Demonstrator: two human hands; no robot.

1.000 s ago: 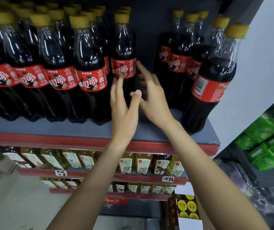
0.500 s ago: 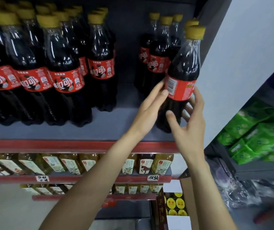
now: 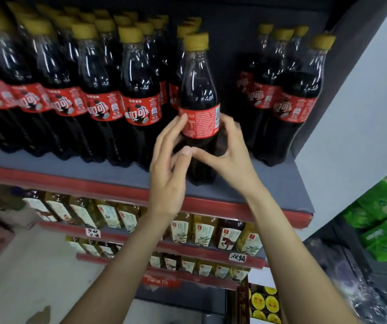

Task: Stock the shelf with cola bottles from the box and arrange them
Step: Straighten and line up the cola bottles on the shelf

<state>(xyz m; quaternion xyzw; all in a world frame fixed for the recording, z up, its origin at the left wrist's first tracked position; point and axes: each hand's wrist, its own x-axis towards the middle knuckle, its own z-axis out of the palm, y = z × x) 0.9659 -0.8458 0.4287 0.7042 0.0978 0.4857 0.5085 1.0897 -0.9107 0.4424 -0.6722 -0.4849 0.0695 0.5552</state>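
the grey shelf (image 3: 75,168) with its red front edge carries a long block of yellow-capped cola bottles (image 3: 138,99) on the left and a smaller group (image 3: 290,99) at the right end, with rows of yellow drink bottles (image 3: 202,231) on the shelves below. in the gap between the two groups one cola bottle (image 3: 198,90) stands upright near the front edge, its label's printed back facing out. the left hand (image 3: 168,169) and right hand (image 3: 231,157) both hold it, fingers curled around its lower body and the two thumb tips meeting in front.
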